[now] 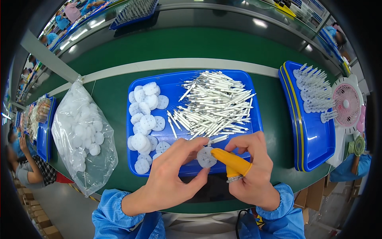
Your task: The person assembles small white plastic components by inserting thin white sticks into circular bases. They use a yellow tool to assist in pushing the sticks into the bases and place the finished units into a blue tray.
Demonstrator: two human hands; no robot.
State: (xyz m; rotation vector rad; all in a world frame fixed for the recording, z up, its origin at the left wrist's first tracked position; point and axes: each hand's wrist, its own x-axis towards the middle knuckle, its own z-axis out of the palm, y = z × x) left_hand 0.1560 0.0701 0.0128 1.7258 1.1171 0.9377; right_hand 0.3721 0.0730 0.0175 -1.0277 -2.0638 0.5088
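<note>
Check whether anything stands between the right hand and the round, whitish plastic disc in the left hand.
Nothing visible does: a yellow-covered finger of the right hand meets the disc, which the left hand holds.

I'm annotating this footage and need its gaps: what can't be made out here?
In the head view:
Disc: its underside, turned from the camera.
Right hand: whether it pinches anything, hidden by its yellow-covered finger.
Tray: parts of its near rim, behind both hands.
Sticks: lower ones, under the upper ones.
Far worker: hands, too small.
</note>
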